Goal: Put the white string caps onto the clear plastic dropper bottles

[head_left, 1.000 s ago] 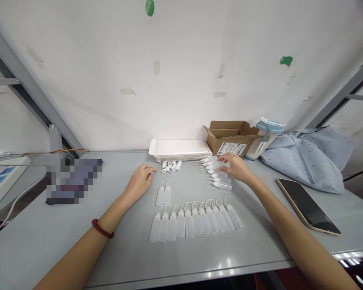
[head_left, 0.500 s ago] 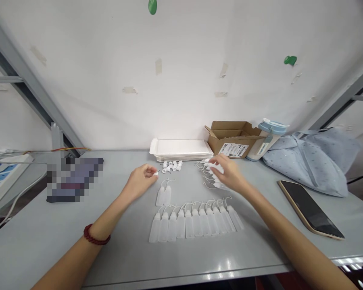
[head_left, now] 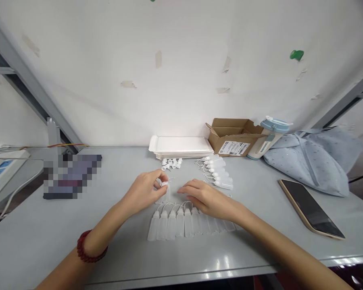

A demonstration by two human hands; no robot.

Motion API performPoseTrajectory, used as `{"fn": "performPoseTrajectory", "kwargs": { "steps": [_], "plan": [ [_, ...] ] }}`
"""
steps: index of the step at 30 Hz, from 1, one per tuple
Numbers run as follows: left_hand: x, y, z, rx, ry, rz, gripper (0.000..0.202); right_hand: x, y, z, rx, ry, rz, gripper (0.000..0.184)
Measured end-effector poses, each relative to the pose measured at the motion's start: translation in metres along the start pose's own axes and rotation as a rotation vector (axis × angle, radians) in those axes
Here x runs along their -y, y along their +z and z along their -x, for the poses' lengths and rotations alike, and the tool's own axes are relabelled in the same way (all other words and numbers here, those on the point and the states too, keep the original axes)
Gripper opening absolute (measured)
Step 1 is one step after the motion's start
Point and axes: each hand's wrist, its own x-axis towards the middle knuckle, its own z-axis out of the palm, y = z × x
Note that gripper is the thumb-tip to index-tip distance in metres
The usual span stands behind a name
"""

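My left hand (head_left: 143, 190) pinches a small white cap (head_left: 163, 183) between thumb and fingertips, just above a pair of small plastic squeeze bottles (head_left: 167, 196). Palm down, my right hand (head_left: 204, 197) has its fingers held together and pointing left, and covers the right part of a row of several bottles (head_left: 168, 223) lying side by side. What lies under its fingers is hidden. A loose pile of more bottles (head_left: 219, 171) is behind the right hand, and several white caps (head_left: 171, 162) lie near the back.
On the grey table (head_left: 124, 245), a stack of white trays (head_left: 181, 146) sits against the wall. Right of it are an open cardboard box (head_left: 232, 137), a blue-lidded tumbler (head_left: 268, 137), a pale blue bag (head_left: 314, 161) and a phone (head_left: 311, 209). A power strip (head_left: 3, 169) lies far left.
My right hand left the bottle pile and came toward me and left, over the row. The left hand shifted right with its cap, so both hands are close together.
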Motion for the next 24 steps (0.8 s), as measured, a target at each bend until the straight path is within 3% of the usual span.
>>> {"fn": "performPoseTrajectory", "kwargs": {
  "steps": [10, 14, 24],
  "plan": [
    [-0.003, 0.013, 0.002, 0.054, 0.029, 0.139, 0.012, -0.003, 0.008, 0.000, -0.024, -0.013, 0.025, 0.037],
    [-0.007, 0.014, 0.003, 0.063, -0.057, 0.237, 0.013, -0.004, 0.010, 0.000, -0.010, 0.012, 0.053, 0.041],
    [-0.010, 0.014, -0.002, -0.046, -0.184, 0.399, 0.015, -0.001, 0.017, -0.006, 0.038, 0.027, 0.047, 0.042]
  ]
}}
